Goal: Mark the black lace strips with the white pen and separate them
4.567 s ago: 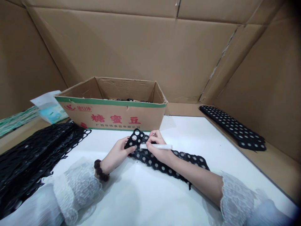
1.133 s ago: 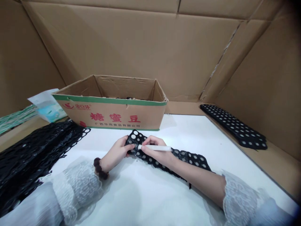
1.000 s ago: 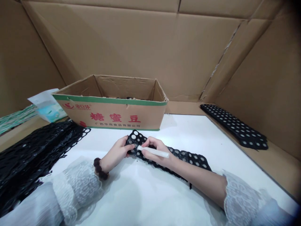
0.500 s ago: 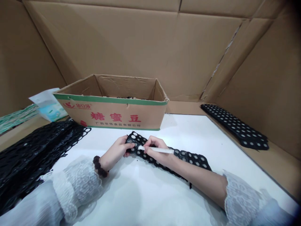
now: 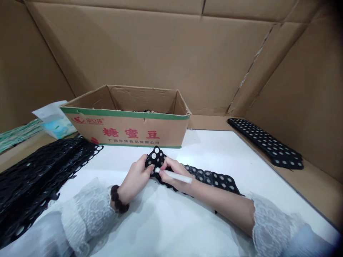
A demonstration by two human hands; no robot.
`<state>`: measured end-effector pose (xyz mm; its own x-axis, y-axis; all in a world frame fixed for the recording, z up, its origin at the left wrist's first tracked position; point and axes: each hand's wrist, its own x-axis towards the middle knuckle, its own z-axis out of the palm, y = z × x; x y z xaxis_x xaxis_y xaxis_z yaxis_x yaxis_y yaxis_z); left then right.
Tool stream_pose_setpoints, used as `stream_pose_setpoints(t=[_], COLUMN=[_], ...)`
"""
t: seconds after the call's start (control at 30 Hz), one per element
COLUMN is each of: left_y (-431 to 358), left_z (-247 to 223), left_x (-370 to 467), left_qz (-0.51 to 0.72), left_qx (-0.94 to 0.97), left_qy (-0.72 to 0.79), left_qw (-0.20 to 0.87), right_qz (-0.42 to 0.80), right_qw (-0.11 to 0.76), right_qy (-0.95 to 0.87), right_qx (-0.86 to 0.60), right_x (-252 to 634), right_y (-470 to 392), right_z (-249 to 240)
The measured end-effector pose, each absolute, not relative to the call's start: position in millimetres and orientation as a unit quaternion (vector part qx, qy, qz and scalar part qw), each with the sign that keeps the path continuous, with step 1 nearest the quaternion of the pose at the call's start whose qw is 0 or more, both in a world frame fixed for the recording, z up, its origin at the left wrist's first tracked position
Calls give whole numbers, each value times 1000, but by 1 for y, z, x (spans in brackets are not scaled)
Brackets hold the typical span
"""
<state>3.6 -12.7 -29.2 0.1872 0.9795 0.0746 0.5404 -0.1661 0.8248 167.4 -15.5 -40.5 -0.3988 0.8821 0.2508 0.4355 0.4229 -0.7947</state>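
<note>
A black strip [image 5: 214,177] with rows of round holes or pale discs lies slantwise on the white table. My left hand [image 5: 138,175] pinches its left end between thumb and fingers, and that end is bent up a little. In my right hand [image 5: 173,171] is a white pen-like stick [image 5: 179,176], gripped as one holds a pen. Its whitish tip touches or nearly touches the strip just beside my left thumb. My right hand and forearm cover the strip's middle.
A cardboard box [image 5: 128,130] with dark pieces inside stands behind my hands. Black perforated sheets [image 5: 40,171] are heaped at left, near a tissue pack [image 5: 59,125] and green-white strands [image 5: 21,134]. More dotted black strips [image 5: 265,142] lie at right. Cardboard walls [image 5: 150,50] surround the table [image 5: 150,225].
The strip's left end has turned and tipped upward in my left hand. My right hand has shifted slightly left with the stick, whose rear end now points lower.
</note>
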Motion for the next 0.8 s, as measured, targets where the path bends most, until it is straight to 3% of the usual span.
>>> stream_pose_setpoints(t=[0.1,0.17,0.37,0.8], left_y=[-18,-15,0,1], left_z=[-25,-24,-28,-36], left_x=[4,2,-8,-6], left_qz=[306,309,302,348], left_qx=[719,722,651,589], left_qy=[552,542,509,485], left_qw=[292,299,475,544], right_qz=[278,323,493,502], right_qw=[352,368,437,405], right_qy=[-790,-764,-625,-633], right_qx=[-419,-421,-418,-427], right_x=[164,164,169,167], right_y=[-15,-14,-9,-11], right_z=[-41,-41,-39,-41])
